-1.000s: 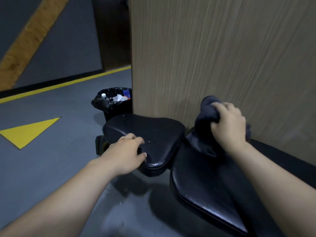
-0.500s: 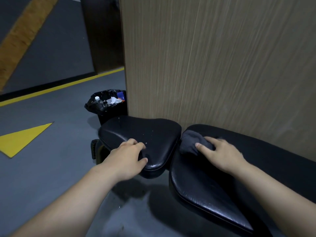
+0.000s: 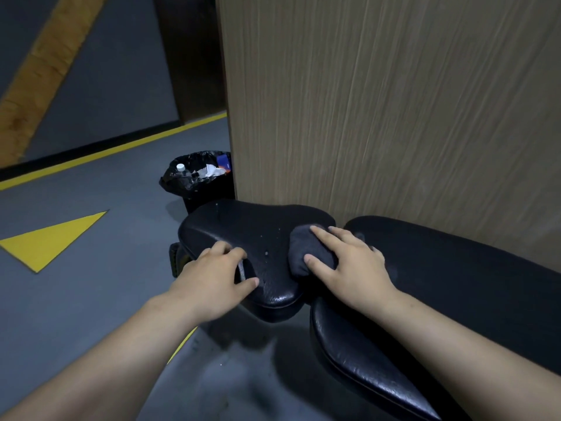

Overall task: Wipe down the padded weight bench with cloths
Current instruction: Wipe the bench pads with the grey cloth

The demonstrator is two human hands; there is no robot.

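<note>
The right hand (image 3: 352,264) lies flat, fingers straight, pressing a dark cloth (image 3: 302,253) onto the right end of the seat pad (image 3: 243,226), just beside the back pad (image 3: 455,268). The left hand (image 3: 212,278) rests bent-fingered on the seat's near edge; whether it holds anything I cannot tell. A bin (image 3: 197,182) stands behind.
</note>
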